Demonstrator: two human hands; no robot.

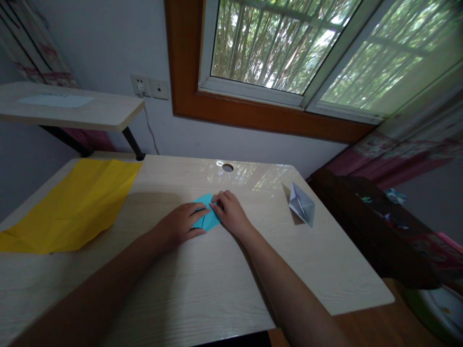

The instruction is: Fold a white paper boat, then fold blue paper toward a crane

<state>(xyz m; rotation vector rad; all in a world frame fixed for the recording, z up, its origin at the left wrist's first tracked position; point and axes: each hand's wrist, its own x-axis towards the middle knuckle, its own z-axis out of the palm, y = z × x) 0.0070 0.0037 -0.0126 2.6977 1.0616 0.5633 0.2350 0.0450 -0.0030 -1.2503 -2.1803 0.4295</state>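
Observation:
A small folded sheet of light blue paper (207,222) lies on the wooden desk, with crease lines across its surface. My left hand (185,222) rests over its left side, thumb at the near edge and the other fingers spread across the top. From the right, my right hand (228,211) pinches the paper's right edge between thumb and bent fingers. Parts of the paper are hidden beneath both hands. Farther right on the desk stands a folded white paper shape (302,204), apart from my hands.
A large yellow sheet (77,207) covers the desk's left part. Behind it rises a shelf (108,118) on black legs with a white paper (56,100) on top. The desk (224,279) has a round cable hole (227,167) near the window. Dark furniture (361,212) stands at right.

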